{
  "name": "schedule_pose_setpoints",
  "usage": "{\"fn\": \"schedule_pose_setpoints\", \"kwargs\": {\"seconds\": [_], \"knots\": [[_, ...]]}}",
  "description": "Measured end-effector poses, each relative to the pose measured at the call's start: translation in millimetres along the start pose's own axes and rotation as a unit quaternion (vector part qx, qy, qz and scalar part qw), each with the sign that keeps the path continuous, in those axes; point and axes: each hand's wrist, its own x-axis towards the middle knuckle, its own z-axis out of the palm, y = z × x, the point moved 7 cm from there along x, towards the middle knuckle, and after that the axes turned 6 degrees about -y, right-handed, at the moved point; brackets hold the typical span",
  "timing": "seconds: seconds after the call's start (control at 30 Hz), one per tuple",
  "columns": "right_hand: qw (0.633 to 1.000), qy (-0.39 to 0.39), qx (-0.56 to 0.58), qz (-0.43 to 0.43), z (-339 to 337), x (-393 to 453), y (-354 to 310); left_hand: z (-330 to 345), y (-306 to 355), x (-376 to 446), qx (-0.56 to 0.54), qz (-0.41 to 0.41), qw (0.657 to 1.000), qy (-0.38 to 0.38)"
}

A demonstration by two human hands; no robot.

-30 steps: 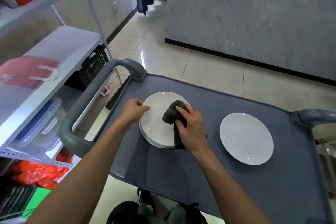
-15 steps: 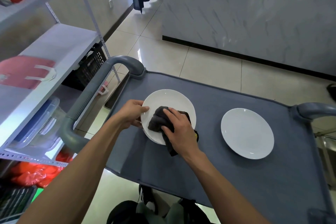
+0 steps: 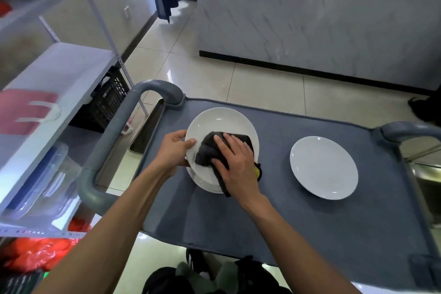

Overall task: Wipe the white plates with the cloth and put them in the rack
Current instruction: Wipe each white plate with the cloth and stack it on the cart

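My right hand [image 3: 235,162] now presses the cloth [image 3: 210,150] flat on the top plate [image 3: 222,124], fingers spread; my left hand [image 3: 174,148] pinches its rim. Wiping is underway near the cart's [image 3: 286,222] left edge.

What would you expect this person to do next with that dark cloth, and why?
Probably sweep the dark cloth across the top plate: the right hand presses it near the middle, the far part looks untouched, and the left hand grips the rim.

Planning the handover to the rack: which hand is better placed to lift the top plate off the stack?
Probably the left hand: it already grips the top plate at its rim, while the right hand presses the cloth.
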Motion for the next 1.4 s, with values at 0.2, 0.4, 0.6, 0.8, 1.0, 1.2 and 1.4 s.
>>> {"fn": "schedule_pose_setpoints", "kwargs": {"seconds": [0.2, 0.4, 0.6, 0.8, 1.0, 1.2, 1.4], "knots": [[0.998, 0.044, -0.030, 0.015, -23, 15, 9, 24, 17, 2, -0.042, 0.030, 0.998, -0.022], [0.993, 0.077, -0.037, 0.082, -53, 18, 23, 66, 33, 1, -0.099, 0.052, 0.993, -0.030], [0.990, 0.095, -0.053, 0.086, -71, -3, 29, 95, 44, 2, -0.126, 0.062, 0.990, -0.013], [0.989, 0.100, -0.092, 0.060, -89, -21, 44, 123, 48, -5, -0.142, 0.064, 0.988, 0.008], [0.986, 0.102, -0.114, 0.066, -111, -30, 79, 137, 51, -7, -0.135, 0.058, 0.989, 0.010], [0.980, 0.127, -0.132, 0.079, -141, -25, 113, 148, 52, -12, -0.110, 0.060, 0.992, 0.000], [0.979, 0.138, -0.124, 0.089, -163, -9, 138, 162, 50, -16, -0.075, 0.060, 0.995, -0.023]]}}
